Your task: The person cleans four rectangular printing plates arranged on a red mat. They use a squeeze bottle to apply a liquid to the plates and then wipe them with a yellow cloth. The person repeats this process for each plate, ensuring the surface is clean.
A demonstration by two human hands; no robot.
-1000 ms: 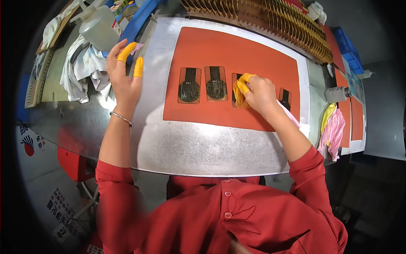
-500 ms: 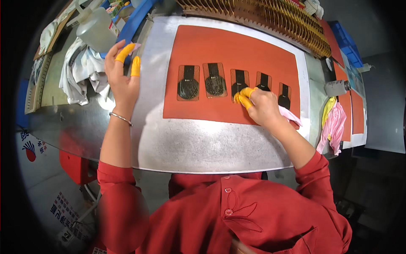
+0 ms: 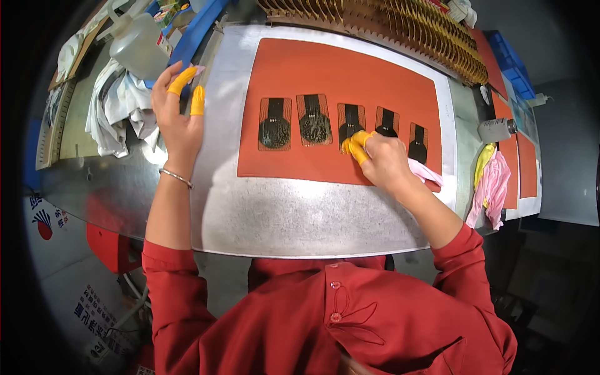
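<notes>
My right hand, with yellow finger cots, is closed, its fingertips pressed to the lower part of the middle dark panel. A pink cloth comes out from under this hand, seemingly gripped in its curled fingers. To the left, my left hand is raised off the sheet, thumb and fingers apart, also in yellow cots. A small pinkish scrap shows at its fingertips; how it is attached is unclear. Flat thin panels with black centres lie in a row on the orange mat; two left ones look wet or speckled.
Behind the mat stands a long slotted rack of brownish plates. A small bottle and a pink and yellow cloth are at the right. White rags and a translucent jug lie on the left.
The view shifts slightly. My right fingertips stay on the middle panel with only a small movement, and my left hand stays raised.
</notes>
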